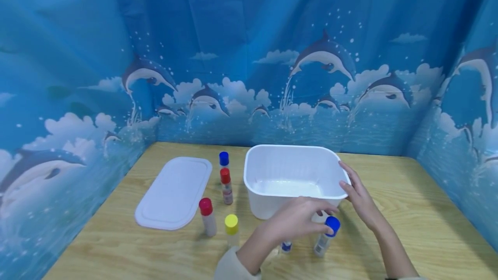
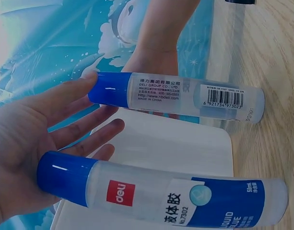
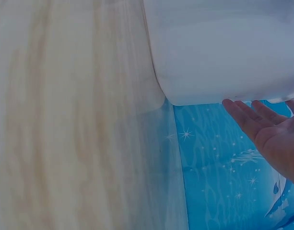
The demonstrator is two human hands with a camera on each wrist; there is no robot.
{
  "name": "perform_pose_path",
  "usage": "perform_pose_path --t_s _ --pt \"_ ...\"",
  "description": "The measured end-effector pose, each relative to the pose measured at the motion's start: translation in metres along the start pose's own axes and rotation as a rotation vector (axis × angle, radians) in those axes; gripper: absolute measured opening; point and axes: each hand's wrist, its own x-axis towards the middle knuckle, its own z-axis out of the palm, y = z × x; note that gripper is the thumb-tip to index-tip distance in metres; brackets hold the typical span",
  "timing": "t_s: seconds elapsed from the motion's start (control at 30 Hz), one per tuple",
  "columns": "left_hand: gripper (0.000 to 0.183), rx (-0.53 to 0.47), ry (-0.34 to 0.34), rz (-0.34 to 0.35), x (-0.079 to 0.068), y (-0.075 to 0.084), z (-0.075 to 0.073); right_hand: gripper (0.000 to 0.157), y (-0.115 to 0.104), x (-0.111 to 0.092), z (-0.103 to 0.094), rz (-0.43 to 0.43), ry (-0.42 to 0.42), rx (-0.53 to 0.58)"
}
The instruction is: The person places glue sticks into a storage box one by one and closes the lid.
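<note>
Blue-capped glue bottle (image 1: 322, 244) pinched by the left hand (image 1: 296, 219).
The white box (image 1: 268, 205) is touched at its rim by the right hand (image 1: 361, 198), fingers nearly straight.

Soft, even light fills the head view, though the backdrop (image 1: 233, 25) darkens past the desk's (image 1: 412, 211) far right corner. Both wrist views look dimmer: bottle labels (image 2: 222, 97) stay sharp in the left; in the right, hazy grain blurs and a bluish reflection smears the desk's edge.
</note>
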Motion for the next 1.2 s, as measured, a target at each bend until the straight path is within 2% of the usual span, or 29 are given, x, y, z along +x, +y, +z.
perform_pose_path --t_s 0.57,0.8,1.2 --pt "0.030 0.015 -0.067 0.032 0.0041 0.0029 -0.0030 0.051 0.0007 0.0027 0.0002 -0.009 -0.008 0.008" --pt "0.029 0.031 -0.067 0.040 0.0042 0.0032 -0.0029 0.051 0.0019 0.0023 -0.0003 -0.003 -0.011 0.014" --pt "0.029 0.005 -0.043 0.003 0.0029 0.0045 -0.0039 0.051 0.0005 0.0008 -0.0006 0.005 -0.013 0.022"
